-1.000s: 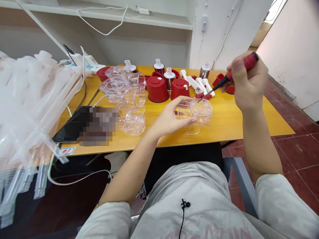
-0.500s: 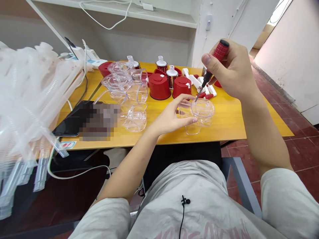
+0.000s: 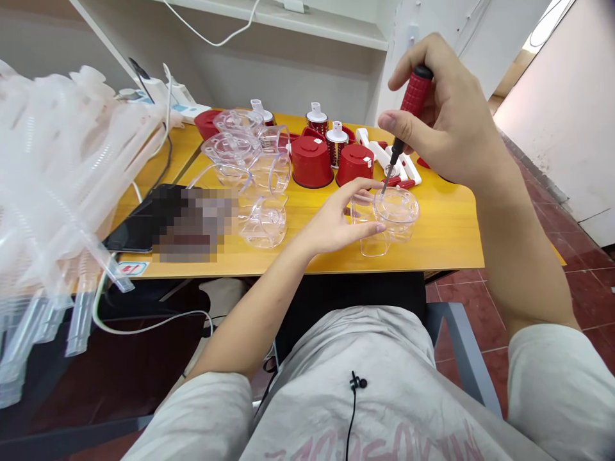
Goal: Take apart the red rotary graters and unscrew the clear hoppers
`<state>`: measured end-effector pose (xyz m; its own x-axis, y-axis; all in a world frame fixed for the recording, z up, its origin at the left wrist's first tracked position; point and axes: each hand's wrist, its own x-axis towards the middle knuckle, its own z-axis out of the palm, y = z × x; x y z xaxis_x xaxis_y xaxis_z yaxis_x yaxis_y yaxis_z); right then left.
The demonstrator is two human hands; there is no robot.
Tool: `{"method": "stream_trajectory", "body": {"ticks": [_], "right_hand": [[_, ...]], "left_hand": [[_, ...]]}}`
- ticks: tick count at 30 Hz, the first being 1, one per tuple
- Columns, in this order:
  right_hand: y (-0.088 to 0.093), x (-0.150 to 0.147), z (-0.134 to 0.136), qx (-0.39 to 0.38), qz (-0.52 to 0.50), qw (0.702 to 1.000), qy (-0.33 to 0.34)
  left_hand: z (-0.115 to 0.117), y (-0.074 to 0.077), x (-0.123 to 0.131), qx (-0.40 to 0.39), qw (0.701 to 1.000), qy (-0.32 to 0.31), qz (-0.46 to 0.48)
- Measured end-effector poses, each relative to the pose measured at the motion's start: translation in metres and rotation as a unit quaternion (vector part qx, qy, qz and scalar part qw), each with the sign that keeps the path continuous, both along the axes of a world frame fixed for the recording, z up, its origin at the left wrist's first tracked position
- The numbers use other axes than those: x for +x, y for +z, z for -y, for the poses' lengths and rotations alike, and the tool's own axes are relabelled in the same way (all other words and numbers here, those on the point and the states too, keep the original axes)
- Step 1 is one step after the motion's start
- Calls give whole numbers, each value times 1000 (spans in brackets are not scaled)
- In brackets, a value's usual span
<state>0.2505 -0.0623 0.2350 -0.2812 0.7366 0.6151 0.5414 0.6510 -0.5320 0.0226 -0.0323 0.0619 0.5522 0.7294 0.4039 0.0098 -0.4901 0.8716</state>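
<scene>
A clear plastic housing [image 3: 398, 214] with a round rim lies on the table near its front edge. My left hand [image 3: 339, 221] is closed round the left side of this housing, thumb in front and fingers behind. Above it, my right hand [image 3: 446, 121] grips a screwdriver [image 3: 417, 93] by its red and black handle. The shaft slants down to the left, and its tip is inside or against the left part of the rim; the exact contact point is too small to make out. My right index finger is raised off the handle.
More clear housings [image 3: 262, 221] stand to the left. Behind are red cups [image 3: 311, 163], white-topped metal drums [image 3: 337, 137] and white handles [image 3: 408, 168]. A black phone [image 3: 144, 224] and bagged clear tubes [image 3: 52, 173] lie at the left. A wooden table [image 3: 442, 240] carries most of it.
The fingers of my right hand have loosened and lifted on the screwdriver handle, which stands a little more upright. My left hand still holds the housing. The whole view has shifted slightly.
</scene>
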Motion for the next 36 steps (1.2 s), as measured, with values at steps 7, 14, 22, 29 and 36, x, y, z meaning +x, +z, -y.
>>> {"method": "stream_trajectory", "body": {"ticks": [7,14,22,29,36], "right_hand": [[11,-9,6,45,89,992,-78],[13,-5,11,59,44,997,-28],[6,5,3,78,0,997,13],[-3,-3,7,95,-11,994,-48],[-14,-5,0,122,-59,990,-42]], "left_hand": [[-1,-2,0,3,1000,-1,-1],[-4,-4,1,12,1000,-6,0],[-4,-5,1,10,1000,-1,1],[-4,-5,0,5,1000,-5,2],[-4,-4,-1,1,1000,-10,6]]}}
